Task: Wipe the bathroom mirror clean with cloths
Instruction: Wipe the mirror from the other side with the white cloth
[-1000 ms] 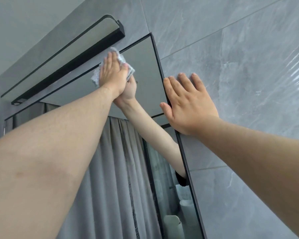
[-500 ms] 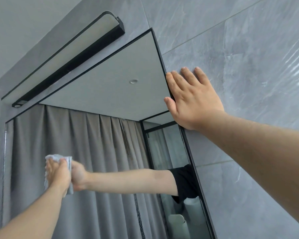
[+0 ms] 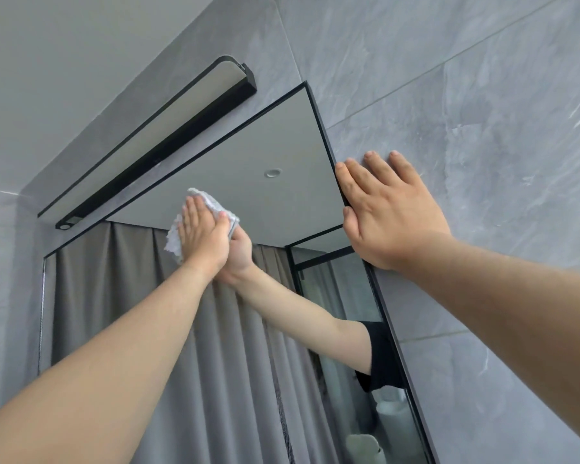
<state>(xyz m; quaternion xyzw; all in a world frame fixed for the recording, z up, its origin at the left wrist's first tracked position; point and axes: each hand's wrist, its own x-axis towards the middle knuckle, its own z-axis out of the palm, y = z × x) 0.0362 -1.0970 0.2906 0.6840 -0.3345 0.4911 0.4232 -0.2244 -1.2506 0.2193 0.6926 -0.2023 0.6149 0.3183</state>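
— What is furthest left?
— A long black light bar (image 3: pixel 154 142) fixed to the wall, running just above the top edge of the mirror (image 3: pixel 292 202). Below it the glass reflects a grey curtain (image 3: pixel 241 380).

— And the left hand?
— The left hand (image 3: pixel 201 236) reaches up from the lower left and lies flat on the glass. Its fingers are straight and together, pressing a white cloth (image 3: pixel 213 204) against it. The cloth is crumpled and sticks out past the fingertips and the outer side of the palm. It sits close below the mirror's top edge, about midway between its left and right edges.

— Anything reflected there?
— The mirrored hand meets the real one, and its arm and a black sleeve run off toward the right edge.

— The right hand?
— The right hand (image 3: pixel 390 216) is spread flat and holds nothing. It lies across the mirror's right edge, below the top right corner, with thumb and forefinger along the black frame. The other fingers rest on the grey tiled wall (image 3: pixel 482 128) beside it.
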